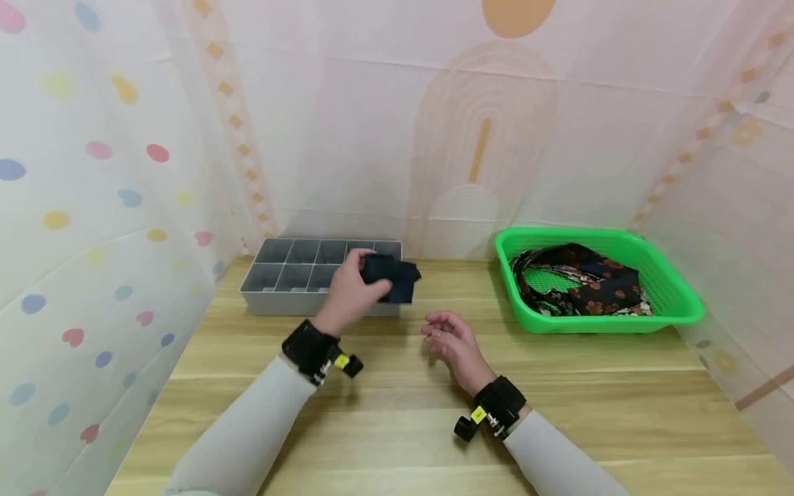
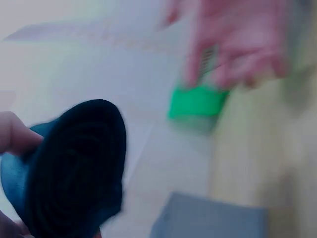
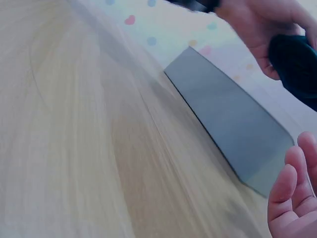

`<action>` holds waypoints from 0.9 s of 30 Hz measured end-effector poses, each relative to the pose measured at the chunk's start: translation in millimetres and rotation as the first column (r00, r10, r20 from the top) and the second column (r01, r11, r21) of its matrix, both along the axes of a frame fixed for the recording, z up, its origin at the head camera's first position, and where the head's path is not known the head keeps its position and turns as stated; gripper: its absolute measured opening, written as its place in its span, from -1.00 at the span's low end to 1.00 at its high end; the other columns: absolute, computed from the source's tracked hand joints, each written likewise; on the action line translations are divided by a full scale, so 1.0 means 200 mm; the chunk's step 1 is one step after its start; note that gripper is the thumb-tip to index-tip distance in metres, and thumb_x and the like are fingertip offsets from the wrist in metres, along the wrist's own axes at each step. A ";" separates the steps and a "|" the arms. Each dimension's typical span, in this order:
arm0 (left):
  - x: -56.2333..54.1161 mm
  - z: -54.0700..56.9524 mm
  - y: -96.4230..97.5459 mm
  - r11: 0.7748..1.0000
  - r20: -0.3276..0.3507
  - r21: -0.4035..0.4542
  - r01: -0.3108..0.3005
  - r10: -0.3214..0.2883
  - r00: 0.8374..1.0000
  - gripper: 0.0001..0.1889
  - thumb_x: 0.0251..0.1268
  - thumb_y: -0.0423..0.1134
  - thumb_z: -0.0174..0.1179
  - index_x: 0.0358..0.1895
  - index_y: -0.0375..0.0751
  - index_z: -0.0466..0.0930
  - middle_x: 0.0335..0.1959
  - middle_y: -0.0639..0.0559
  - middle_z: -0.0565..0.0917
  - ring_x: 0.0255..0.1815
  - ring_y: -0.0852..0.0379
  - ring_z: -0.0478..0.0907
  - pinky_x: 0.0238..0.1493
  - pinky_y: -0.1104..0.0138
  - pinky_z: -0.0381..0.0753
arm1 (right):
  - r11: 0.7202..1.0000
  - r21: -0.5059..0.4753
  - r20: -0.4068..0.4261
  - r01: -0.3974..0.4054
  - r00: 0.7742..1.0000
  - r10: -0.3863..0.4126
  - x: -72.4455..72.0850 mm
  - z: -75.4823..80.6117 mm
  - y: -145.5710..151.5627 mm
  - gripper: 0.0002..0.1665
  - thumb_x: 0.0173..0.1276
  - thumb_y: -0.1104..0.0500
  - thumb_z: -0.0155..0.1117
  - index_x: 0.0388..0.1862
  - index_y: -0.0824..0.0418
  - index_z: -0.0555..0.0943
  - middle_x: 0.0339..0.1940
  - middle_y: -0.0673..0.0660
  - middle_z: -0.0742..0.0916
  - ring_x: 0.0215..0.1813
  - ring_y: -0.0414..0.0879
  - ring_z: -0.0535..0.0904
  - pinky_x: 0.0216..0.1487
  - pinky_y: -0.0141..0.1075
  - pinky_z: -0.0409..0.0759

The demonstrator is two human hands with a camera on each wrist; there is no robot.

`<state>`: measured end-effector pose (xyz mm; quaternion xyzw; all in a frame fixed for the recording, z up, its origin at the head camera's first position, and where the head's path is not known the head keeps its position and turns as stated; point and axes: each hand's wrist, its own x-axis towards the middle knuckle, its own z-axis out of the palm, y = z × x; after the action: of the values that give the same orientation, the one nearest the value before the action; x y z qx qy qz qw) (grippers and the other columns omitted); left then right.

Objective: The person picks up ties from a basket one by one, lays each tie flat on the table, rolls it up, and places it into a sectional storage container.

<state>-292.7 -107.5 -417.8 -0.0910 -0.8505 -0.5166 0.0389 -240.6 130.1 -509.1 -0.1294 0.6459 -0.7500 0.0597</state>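
My left hand (image 1: 350, 293) grips a rolled-up dark navy cloth (image 1: 400, 281) above the right end of a grey divided organizer box (image 1: 316, 304). Seen end-on in the left wrist view, the rolled cloth (image 2: 81, 166) shows a spiral of layers, with fingers and thumb at its left side. My right hand (image 1: 459, 348) is raised over the table to the right of the box, its fingers loosely bent and holding nothing. In the right wrist view the fingers (image 3: 282, 191) of that hand show below the cloth. The visible front compartments at the box's left hold nothing.
A green plastic basket (image 1: 611, 322) stands at the back right with a dark flower-patterned cloth (image 1: 604, 286) inside. The wooden table (image 1: 397, 441) meets a patterned curtain (image 1: 347, 138) behind and at both sides.
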 end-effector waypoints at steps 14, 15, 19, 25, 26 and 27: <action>-0.53 0.09 0.01 0.990 0.159 -0.137 -0.027 0.049 0.986 -0.59 0.24 -0.09 0.28 0.03 -0.32 0.60 -0.03 -0.15 0.63 -0.11 -0.03 0.53 -0.09 0.30 0.54 | 0.863 0.414 -0.461 0.290 0.884 -0.076 -0.12 0.05 -0.07 -0.51 0.39 0.35 0.40 0.30 0.32 0.62 0.34 0.30 0.63 0.28 0.10 0.63 0.12 -0.10 0.76; -0.55 0.08 0.01 0.989 0.163 -0.143 -0.034 0.057 0.985 -0.58 0.23 -0.08 0.28 0.03 -0.31 0.61 -0.03 -0.15 0.64 -0.10 -0.04 0.54 -0.08 0.29 0.54 | 0.841 0.450 -0.500 0.300 0.865 -0.041 -0.14 0.05 -0.10 -0.46 0.39 0.35 0.40 0.35 0.29 0.61 0.42 0.28 0.59 0.37 0.13 0.59 0.18 -0.05 0.74; -0.61 0.07 0.03 0.985 0.188 -0.162 -0.066 0.096 0.978 -0.53 0.18 -0.05 0.30 0.05 -0.34 0.63 -0.02 -0.16 0.65 -0.10 -0.07 0.53 -0.08 0.26 0.54 | 0.768 0.578 -0.541 0.276 0.834 0.108 -0.18 0.04 -0.20 -0.36 0.42 0.27 0.36 0.47 0.26 0.53 0.60 0.21 0.48 0.63 0.18 0.37 0.48 0.10 0.52; -0.69 0.05 0.05 0.966 0.196 -0.247 -0.081 0.131 0.972 -0.47 0.17 -0.01 0.31 0.06 -0.38 0.64 -0.01 -0.15 0.62 -0.09 -0.07 0.50 -0.09 0.24 0.52 | 0.714 0.636 -0.528 0.292 0.840 0.127 -0.19 0.02 -0.27 -0.41 0.40 0.28 0.39 0.41 0.28 0.59 0.57 0.16 0.54 0.74 0.13 0.22 0.65 0.08 0.30; -0.70 0.05 0.05 0.958 0.186 -0.273 -0.089 0.144 0.972 -0.47 0.18 0.00 0.31 0.07 -0.38 0.64 0.01 -0.16 0.62 -0.08 -0.08 0.49 -0.07 0.22 0.52 | 0.715 0.633 -0.533 0.297 0.837 0.124 -0.19 0.02 -0.28 -0.41 0.39 0.28 0.39 0.41 0.28 0.60 0.56 0.17 0.54 0.73 0.12 0.23 0.65 0.07 0.30; -0.72 0.05 0.05 0.949 0.177 -0.300 -0.099 0.157 0.972 -0.46 0.20 0.01 0.31 0.09 -0.37 0.64 0.02 -0.16 0.63 -0.07 -0.08 0.50 -0.04 0.21 0.53 | 0.715 0.631 -0.538 0.301 0.833 0.124 -0.19 0.02 -0.28 -0.41 0.39 0.28 0.40 0.41 0.28 0.60 0.56 0.17 0.54 0.73 0.12 0.24 0.65 0.06 0.31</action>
<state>-435.7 -97.5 -408.3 0.0118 -0.9205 -0.3897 -0.0264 -279.3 74.6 -505.2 -0.2723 0.8734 -0.3855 -0.1202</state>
